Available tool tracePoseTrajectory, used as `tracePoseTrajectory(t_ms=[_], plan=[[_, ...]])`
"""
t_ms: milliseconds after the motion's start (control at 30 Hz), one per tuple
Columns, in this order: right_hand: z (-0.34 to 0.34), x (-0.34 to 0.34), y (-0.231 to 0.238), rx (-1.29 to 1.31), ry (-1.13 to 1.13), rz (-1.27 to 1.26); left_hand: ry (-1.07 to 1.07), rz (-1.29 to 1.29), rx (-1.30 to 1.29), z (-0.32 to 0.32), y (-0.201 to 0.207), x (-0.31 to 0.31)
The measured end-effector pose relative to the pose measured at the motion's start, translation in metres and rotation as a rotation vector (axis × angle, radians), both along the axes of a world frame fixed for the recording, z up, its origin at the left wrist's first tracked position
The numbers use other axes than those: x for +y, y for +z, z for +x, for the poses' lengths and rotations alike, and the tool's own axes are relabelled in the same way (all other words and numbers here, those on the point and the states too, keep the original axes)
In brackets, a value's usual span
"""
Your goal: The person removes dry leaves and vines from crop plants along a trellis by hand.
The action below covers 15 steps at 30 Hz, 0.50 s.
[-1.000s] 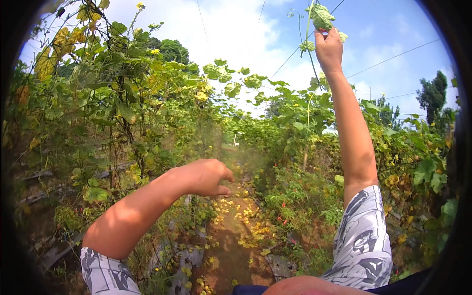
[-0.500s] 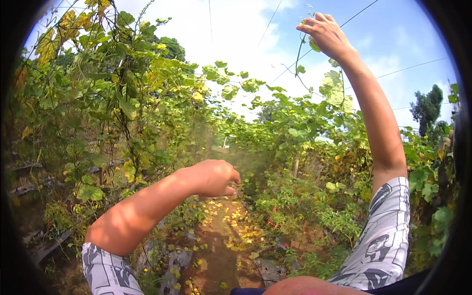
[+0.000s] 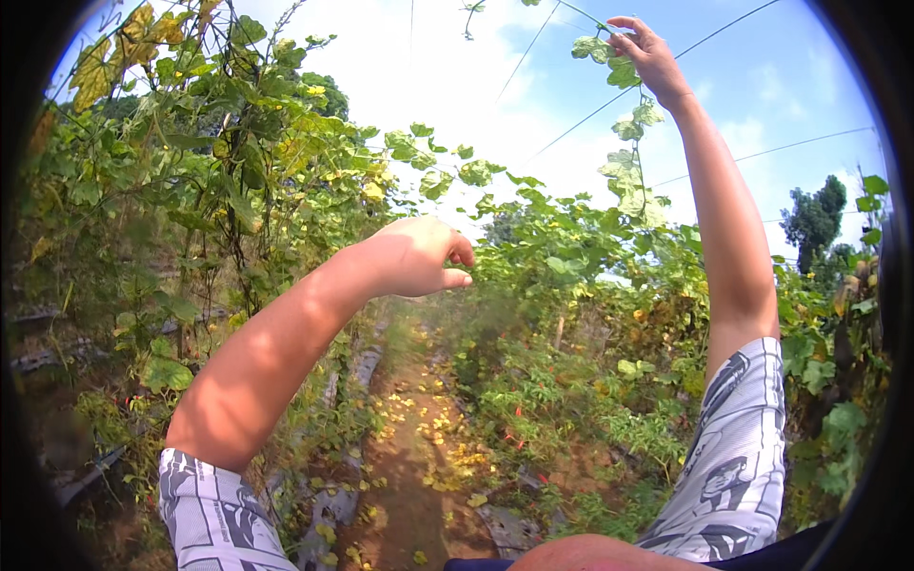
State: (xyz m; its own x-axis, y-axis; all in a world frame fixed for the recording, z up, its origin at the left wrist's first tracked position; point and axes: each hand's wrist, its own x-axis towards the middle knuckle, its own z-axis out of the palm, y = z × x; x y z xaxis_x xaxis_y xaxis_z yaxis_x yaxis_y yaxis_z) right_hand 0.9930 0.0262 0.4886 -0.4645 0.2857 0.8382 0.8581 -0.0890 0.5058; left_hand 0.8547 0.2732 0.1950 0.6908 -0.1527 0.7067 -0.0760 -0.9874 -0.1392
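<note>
High at the upper right, my right hand (image 3: 651,63) pinches the thin green stem of a climbing vine (image 3: 623,169). Pale green leaves hang from that vine below the fingers, and its tip stretches up to the left past the picture's edge. My left hand (image 3: 419,257) hovers in mid-air near the middle, over the path. Its thumb and bent fingers are apart with nothing between them; some fingers are hidden behind the back of the hand.
Leafy vines (image 3: 257,162) climb thickly on the left. Thin wires (image 3: 705,40) cross the sky overhead. A dirt path (image 3: 409,495) strewn with yellow leaves runs ahead, bordered by plastic sheeting (image 3: 328,519). Low green plants with red fruits (image 3: 519,428) grow at right.
My left hand has risen. My right hand has shifted slightly right, and the vine it grips now stretches up to the left, with more of its leaves showing.
</note>
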Motion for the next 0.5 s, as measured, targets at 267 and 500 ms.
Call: tracePoseTrajectory(t_ms=[267, 500], plan=[[0.001, -0.016, 0.017, 0.252, 1.169, -0.358, 0.087, -0.052, 0.035, -0.005, -0.008, 0.012], [-0.025, -0.002, 0.047, 0.542, 0.960, 0.369, 0.102, 0.013, 0.065, -0.006, -0.011, 0.013]])
